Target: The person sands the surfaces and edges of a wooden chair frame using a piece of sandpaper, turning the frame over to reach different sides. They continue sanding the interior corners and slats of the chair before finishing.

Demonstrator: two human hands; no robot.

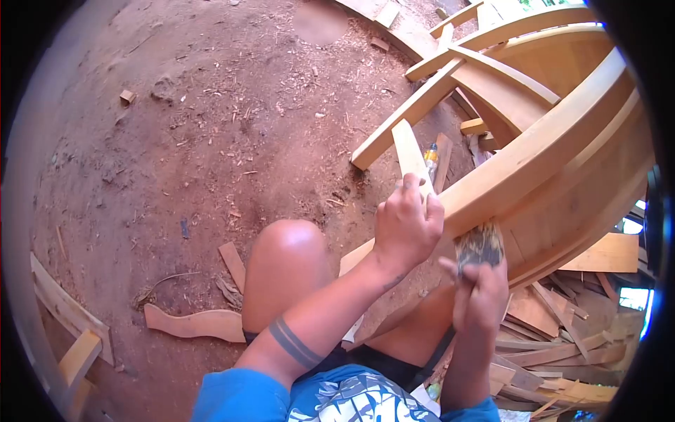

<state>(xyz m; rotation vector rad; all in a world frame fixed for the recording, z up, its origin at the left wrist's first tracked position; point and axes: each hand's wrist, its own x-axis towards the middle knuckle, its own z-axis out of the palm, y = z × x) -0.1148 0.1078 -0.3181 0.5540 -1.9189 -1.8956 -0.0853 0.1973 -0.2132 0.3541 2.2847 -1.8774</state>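
In the head view, a pale wooden chair frame (pixel 538 144) with long curved rails lies tilted at the right. My left hand (pixel 410 221) is closed around a narrow wooden bar (pixel 410 151) of this frame, beside the end of a thick curved rail. My right hand (pixel 481 292) grips a paintbrush (pixel 479 246) with dark, streaked, worn bristles. The bristle tips point up and touch the wood just under the thick rail. Most of the brush handle is hidden inside the right hand.
Wood scraps (pixel 555 352) are piled at the lower right. A wavy cut board (pixel 193 323) lies on the dirt floor (pixel 211 141) beside my bent knee (pixel 288 250). A yellow-and-clear bottle-like object (pixel 430 158) sits behind the bar. More timber (pixel 77 359) stands at the lower left.
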